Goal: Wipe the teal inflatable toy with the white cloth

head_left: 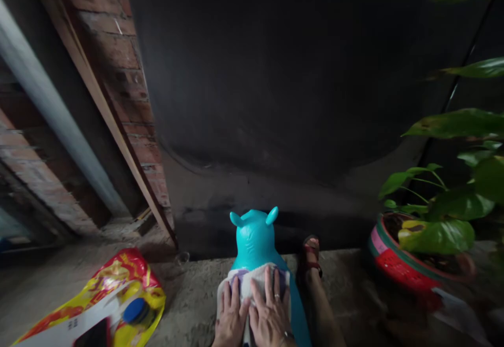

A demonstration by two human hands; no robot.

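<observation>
Toy: turquoise inflatable animal toy [255,239] on the concrete floor [189,294], facing a dark wall.
Cloth: pale cloth [246,279] draped on its back.
Hands: left hand [230,321] and right hand [270,315] side by side, fingers flat and unclenched, pressing the cloth.
Around: sandalled foot [311,255] right; potted plant [413,252] further right; yellow-red bag [114,294] left.

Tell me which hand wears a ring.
The right hand: a ring shows on one finger. The left hand beside it on the cloth is bare.

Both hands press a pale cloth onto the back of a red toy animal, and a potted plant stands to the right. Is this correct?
Not quite. The head view shows the toy animal is turquoise, not red. Both the left hand and right hand do press the pale cloth, with the potted plant at right.
</observation>
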